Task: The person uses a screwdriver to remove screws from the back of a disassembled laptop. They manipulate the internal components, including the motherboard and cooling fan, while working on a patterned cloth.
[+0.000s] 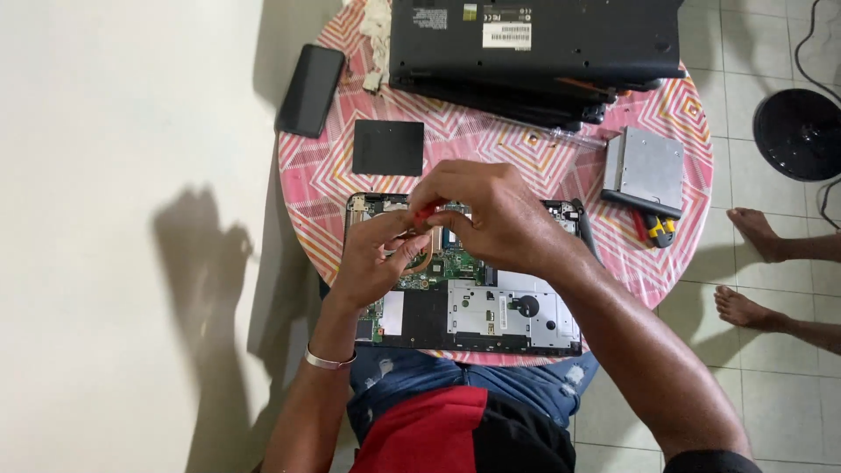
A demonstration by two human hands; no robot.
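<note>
An opened laptop base point(491, 315) lies on the round table, its green circuit board and copper heat pipe exposed. My right hand point(491, 215) is closed around a small red-handled tool, likely a screwdriver point(424, 211), held upright over the board. My left hand point(377, 254), with a metal bangle at the wrist, rests on the board beside it, fingertips pinched near the tool's lower end. What lies under the fingers is hidden.
The table has a pink patterned cover point(324, 175). On it: stacked black laptops point(534, 52), a black phone point(311, 89), a black square cover panel point(388, 147), a silver optical drive point(646, 168), yellow-handled pliers point(659, 229). Another person's bare feet point(753, 271) stand right; a black fan base point(799, 133) sits on the tiled floor.
</note>
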